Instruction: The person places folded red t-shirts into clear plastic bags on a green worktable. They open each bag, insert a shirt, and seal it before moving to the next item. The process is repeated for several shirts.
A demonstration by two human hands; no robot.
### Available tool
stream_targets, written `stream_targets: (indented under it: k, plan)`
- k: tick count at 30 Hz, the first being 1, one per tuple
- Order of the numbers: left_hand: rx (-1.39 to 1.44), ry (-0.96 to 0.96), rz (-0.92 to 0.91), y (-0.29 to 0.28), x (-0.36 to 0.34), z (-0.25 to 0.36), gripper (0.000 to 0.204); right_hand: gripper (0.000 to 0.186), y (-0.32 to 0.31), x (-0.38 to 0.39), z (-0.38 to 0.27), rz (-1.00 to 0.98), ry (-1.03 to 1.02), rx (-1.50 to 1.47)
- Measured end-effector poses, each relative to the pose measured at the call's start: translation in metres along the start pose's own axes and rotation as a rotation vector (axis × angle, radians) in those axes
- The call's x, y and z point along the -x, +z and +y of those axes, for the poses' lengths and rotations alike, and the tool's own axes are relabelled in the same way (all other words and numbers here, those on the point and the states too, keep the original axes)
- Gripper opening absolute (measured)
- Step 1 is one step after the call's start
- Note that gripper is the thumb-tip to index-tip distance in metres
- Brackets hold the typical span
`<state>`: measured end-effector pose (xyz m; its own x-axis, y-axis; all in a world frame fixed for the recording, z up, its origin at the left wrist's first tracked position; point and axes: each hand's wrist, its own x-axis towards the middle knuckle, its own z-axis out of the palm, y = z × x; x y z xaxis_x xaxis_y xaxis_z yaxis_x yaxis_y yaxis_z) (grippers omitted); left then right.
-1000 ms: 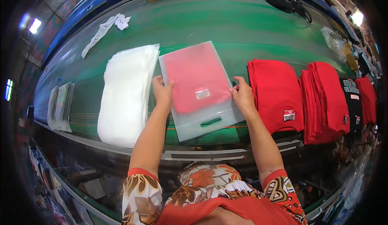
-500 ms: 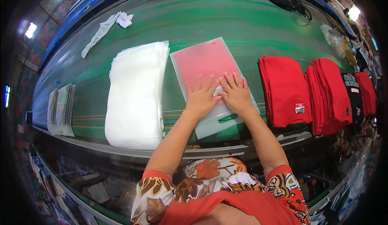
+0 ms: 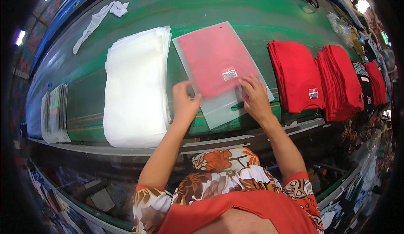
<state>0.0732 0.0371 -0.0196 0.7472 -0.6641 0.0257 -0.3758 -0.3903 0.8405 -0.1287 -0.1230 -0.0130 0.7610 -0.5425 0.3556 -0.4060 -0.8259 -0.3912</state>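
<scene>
1. I see the frosted bag (image 3: 216, 115) flat on the surface (image 3: 244, 13), red garment (image 3: 210, 59) inside, presumably for easy reach.
2. Left hand (image 3: 186, 100): thumb and forefinger parted beside it.
3. Right hand (image 3: 255, 97): bent over its lower right; pinching, I can't tell.

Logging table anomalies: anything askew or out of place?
A white cloth strip lies crumpled toward the far left of the green table, unlike the folded red garments. The frosted bag sits askew to the near table edge.

Frosted bag (image 3: 213, 108) — red garment (image 3: 215, 51) inside — lies flat.
</scene>
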Motion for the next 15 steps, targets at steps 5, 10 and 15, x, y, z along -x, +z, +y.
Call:
stream_targets:
  k: [5,10,15]
  plan:
    - [0.615,-0.435,-0.227,-0.020,0.060,0.001,0.043,0.020,-0.013,0.057,-0.033,0.015,0.512,-0.769]
    - [0.616,-0.575,-0.214,-0.013,0.062,0.011,0.043,0.019,-0.030,0.062,-0.049,-0.312,1.028,-1.545]
    - [0.758,-0.669,-0.185,-0.015,0.054,0.008,0.036,0.051,-0.021,0.059,-0.070,-0.767,1.189,-1.868]
